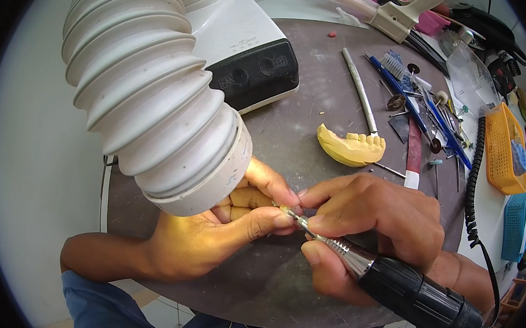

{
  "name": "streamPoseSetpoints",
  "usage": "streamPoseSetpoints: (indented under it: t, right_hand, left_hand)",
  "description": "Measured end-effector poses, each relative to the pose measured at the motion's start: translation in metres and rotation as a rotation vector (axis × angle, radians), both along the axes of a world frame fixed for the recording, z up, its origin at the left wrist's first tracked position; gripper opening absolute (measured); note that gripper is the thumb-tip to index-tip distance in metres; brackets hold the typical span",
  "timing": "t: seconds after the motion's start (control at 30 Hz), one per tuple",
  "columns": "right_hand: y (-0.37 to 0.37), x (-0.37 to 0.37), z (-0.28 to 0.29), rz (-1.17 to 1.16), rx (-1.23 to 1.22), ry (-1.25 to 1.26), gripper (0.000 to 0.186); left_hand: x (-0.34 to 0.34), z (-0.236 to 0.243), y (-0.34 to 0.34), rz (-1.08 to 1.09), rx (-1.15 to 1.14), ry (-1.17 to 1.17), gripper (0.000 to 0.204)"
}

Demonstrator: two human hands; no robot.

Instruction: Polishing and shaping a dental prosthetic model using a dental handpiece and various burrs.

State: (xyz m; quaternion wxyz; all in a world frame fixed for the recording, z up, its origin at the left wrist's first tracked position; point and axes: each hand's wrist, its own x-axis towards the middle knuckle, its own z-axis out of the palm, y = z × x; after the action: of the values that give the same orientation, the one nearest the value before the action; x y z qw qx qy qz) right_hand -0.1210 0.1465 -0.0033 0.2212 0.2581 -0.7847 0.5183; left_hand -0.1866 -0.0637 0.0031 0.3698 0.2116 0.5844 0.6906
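Left hand (209, 238) partly behind white hose (152, 95), pinching tiny piece (285, 209), barely discernible; with right hand (390, 215), gripping handpiece (421, 294).

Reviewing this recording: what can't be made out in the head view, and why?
All in the head view:
- Small piece in the left hand: too small and partly covered by fingertips to tell its shape.
- Left hand's other fingers: partly hidden by the white hose's rim.
- Black handpiece's working tip: too small to read its shape.
- Hose's far end: cut off by the top edge.
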Motion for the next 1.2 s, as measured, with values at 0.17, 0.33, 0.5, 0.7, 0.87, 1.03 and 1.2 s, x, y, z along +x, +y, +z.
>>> streamPoseSetpoints:
  t: [0.17,0.33,0.5,0.7,0.87,1.03,1.2]
  right_hand:
    - [0.0,-0.002,0.0,-0.007,0.028,0.026,0.021]
    - [-0.002,0.001,0.002,-0.048,0.097,0.069,0.021]
    - [0.0,0.001,0.004,-0.054,0.108,0.061,0.022]
    - [0.002,0.0,0.002,-0.005,0.095,0.03,0.022]
    - [0.005,0.005,0.002,0.022,-0.006,-0.045,0.022]
    - [-0.004,0.002,-0.005,-0.086,-0.121,-0.013,0.022]
    - [0.002,0.001,0.003,0.01,0.015,-0.031,0.02]
  left_hand:
    - [0.0,0.001,0.0,0.011,-0.009,-0.005,0.021]
    - [0.0,0.001,0.0,0.003,-0.02,-0.001,0.021]
    - [-0.002,0.002,0.0,0.0,-0.022,-0.001,0.02]
    - [-0.003,0.01,0.002,0.021,-0.09,-0.03,0.016]
    - [-0.004,0.013,0.006,0.04,-0.09,-0.111,0.015]
    - [-0.004,0.013,0.005,0.026,-0.111,-0.045,0.016]
    - [-0.004,0.008,0.002,0.016,-0.073,-0.038,0.017]
